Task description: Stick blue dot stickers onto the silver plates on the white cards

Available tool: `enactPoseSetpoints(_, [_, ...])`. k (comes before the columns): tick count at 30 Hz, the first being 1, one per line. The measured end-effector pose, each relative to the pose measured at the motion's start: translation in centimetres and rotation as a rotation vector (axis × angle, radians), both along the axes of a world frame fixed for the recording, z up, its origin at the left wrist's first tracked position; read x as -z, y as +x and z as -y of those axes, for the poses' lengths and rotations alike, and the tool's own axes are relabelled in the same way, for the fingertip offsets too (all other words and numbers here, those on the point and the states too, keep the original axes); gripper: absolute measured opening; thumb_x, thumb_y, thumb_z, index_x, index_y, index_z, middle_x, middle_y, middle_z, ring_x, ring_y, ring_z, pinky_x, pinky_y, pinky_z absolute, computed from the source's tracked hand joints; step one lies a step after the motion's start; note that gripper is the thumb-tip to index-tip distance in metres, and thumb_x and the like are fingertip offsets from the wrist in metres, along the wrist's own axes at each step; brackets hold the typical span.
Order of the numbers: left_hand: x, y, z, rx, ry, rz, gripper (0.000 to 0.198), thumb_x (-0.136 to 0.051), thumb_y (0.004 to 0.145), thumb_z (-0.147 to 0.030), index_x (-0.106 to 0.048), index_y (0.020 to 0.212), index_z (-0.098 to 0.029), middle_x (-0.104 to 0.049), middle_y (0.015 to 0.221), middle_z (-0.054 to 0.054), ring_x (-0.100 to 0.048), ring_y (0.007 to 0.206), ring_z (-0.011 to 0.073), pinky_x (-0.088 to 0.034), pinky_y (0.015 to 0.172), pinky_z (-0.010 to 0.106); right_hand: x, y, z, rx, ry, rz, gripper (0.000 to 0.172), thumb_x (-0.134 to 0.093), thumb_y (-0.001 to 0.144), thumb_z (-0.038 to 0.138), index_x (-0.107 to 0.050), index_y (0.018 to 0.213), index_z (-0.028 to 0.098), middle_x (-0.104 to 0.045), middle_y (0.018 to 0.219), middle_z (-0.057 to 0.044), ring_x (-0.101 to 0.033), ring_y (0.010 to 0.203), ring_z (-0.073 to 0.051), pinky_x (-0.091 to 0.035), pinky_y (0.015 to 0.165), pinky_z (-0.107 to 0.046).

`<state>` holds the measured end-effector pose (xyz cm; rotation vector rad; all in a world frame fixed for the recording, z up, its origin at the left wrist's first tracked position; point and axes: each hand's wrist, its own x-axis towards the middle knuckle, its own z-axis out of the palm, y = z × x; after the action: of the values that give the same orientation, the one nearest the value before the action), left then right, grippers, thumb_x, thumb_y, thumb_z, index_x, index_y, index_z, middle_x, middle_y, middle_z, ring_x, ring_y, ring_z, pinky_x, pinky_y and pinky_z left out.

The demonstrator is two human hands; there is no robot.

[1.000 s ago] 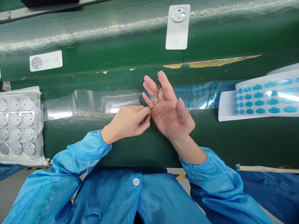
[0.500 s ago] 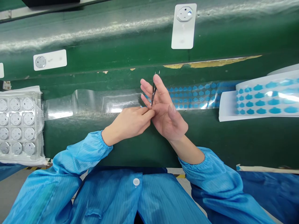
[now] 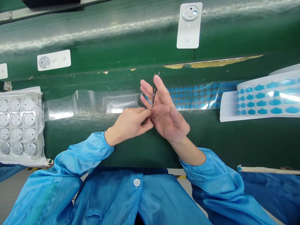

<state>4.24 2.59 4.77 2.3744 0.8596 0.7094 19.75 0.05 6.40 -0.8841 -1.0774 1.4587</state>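
My right hand (image 3: 167, 117) is palm up over the green bench, its fingers stretched and spread. Dark, thin tweezers (image 3: 154, 95) lie along the fingers of this hand, between index and middle finger, with their two tips apart and pointing away from me. My left hand (image 3: 131, 123) comes in from the left, back up, thumb and fingers pinched together. Its fingertips touch the right palm at the rear end of the tweezers. Whatever sits in that pinch is too small or hidden to make out.
A clear tray (image 3: 22, 126) with round silver-grey parts stands at left. Clear film (image 3: 89, 101) runs along the bench to a sheet of blue stickers (image 3: 261, 97) at right. White plates (image 3: 189, 34) with round parts lie on the green belt (image 3: 122, 40) beyond.
The white plates have shifted a little to the right on the belt. My left thumb and fingers have moved slightly lower against the right palm, and the right hand has barely moved.
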Motion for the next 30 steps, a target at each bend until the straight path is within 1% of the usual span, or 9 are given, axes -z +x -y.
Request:
enactPoseSetpoints(2, [0.0, -0.1, -0.1, -0.013, -0.026, -0.005, 0.018, -0.05, 0.09, -0.015, -0.052, 0.072, -0.019, -0.059, 0.066, -0.001, -0.049, 0.055, 0.0116, -0.034, 0.053, 0.028, -0.1, 0.1, 0.0, 0.014, 0.007, 0.009, 0.086, -0.047, 0.091, 0.083, -0.028, 0.164, 0.042, -0.036, 0.171, 0.005, -0.01, 0.166, -0.028, -0.019, 0.136, -0.059])
enactPoseSetpoints(5, [-0.2, -0.2, -0.2, 0.008, -0.089, -0.003, 0.013, -0.052, 0.088, -0.016, -0.055, 0.075, -0.019, -0.059, 0.066, -0.001, -0.051, 0.056, 0.0116, -0.037, 0.054, 0.027, -0.3, 0.3, -0.1, 0.039, 0.013, 0.023, 0.086, -0.047, 0.091, 0.083, -0.029, 0.164, 0.042, -0.036, 0.171, 0.006, -0.01, 0.166, -0.028, -0.019, 0.136, -0.058])
enactPoseSetpoints(9, [-0.7, -0.3, -0.3, 0.039, -0.133, 0.0, 0.013, -0.052, 0.093, -0.019, -0.06, 0.084, -0.018, -0.062, 0.069, -0.001, -0.055, 0.059, 0.012, -0.041, 0.057, 0.026, -0.4, 0.4, -0.1, 0.031, 0.008, 0.017, 0.085, -0.047, 0.091, 0.084, -0.029, 0.163, 0.044, -0.035, 0.172, 0.007, -0.01, 0.167, -0.028, -0.017, 0.137, -0.059])
enactPoseSetpoints(12, [-0.9, -0.3, -0.2, 0.037, -0.131, -0.004, 0.015, -0.051, 0.097, -0.02, -0.062, 0.089, -0.017, -0.063, 0.07, 0.0, -0.055, 0.059, 0.0119, -0.041, 0.057, 0.026, -0.5, 0.4, 0.0, 0.018, 0.014, -0.005, 0.084, -0.049, 0.091, 0.083, -0.029, 0.163, 0.043, -0.034, 0.172, 0.007, -0.009, 0.167, -0.028, -0.019, 0.136, -0.059])
enactPoseSetpoints(16, [-1.1, -0.3, -0.2, 0.031, -0.115, -0.008, 0.014, -0.051, 0.1, -0.022, -0.063, 0.095, -0.017, -0.064, 0.072, -0.001, -0.055, 0.058, 0.0116, -0.04, 0.055, 0.026, -0.7, 0.3, 0.1, 0.019, -0.008, 0.008, 0.087, -0.051, 0.089, 0.085, -0.029, 0.163, 0.044, -0.034, 0.172, 0.006, -0.007, 0.167, -0.029, -0.021, 0.135, -0.06])
enactPoseSetpoints(22, [-0.9, -0.3, -0.2, 0.044, -0.066, -0.061, 0.015, -0.048, 0.103, -0.022, -0.061, 0.097, -0.017, -0.066, 0.075, 0.001, -0.059, 0.061, 0.0135, -0.041, 0.057, 0.028, -0.8, 0.0, 0.2, 0.013, 0.013, 0.029, 0.086, -0.051, 0.09, 0.083, -0.029, 0.163, 0.042, -0.036, 0.171, 0.005, -0.009, 0.167, -0.029, -0.018, 0.136, -0.059])
enactPoseSetpoints(25, [-0.8, -0.4, -0.1, 0.054, -0.053, -0.117, 0.016, -0.045, 0.105, -0.022, -0.059, 0.096, -0.017, -0.067, 0.077, 0.002, -0.061, 0.063, 0.0149, -0.042, 0.059, 0.029, -0.8, -0.2, 0.3, 0.014, 0.008, 0.047, 0.089, -0.05, 0.089, 0.084, -0.028, 0.164, 0.042, -0.036, 0.171, 0.004, -0.009, 0.167, -0.03, -0.018, 0.136, -0.06])
enactPoseSetpoints(27, [-0.7, -0.5, -0.1, 0.057, -0.037, -0.138, 0.017, -0.045, 0.105, -0.021, -0.058, 0.097, -0.017, -0.068, 0.077, 0.003, -0.062, 0.063, 0.0159, -0.041, 0.058, 0.03, -0.8, -0.2, 0.3, 0.002, 0.012, 0.062, 0.09, -0.05, 0.089, 0.084, -0.028, 0.165, 0.041, -0.036, 0.171, 0.004, -0.009, 0.166, -0.031, -0.016, 0.137, -0.06])
enactPoseSetpoints(30, [-0.7, -0.7, -0.2, 0.066, -0.069, -0.102, 0.017, -0.046, 0.105, -0.02, -0.06, 0.097, -0.017, -0.069, 0.078, 0.003, -0.062, 0.063, 0.016, -0.041, 0.058, 0.029, -0.8, -0.2, 0.4, -0.014, 0.025, 0.061, 0.087, -0.049, 0.091, 0.082, -0.028, 0.164, 0.041, -0.035, 0.172, 0.005, -0.009, 0.166, -0.03, -0.012, 0.137, -0.06])
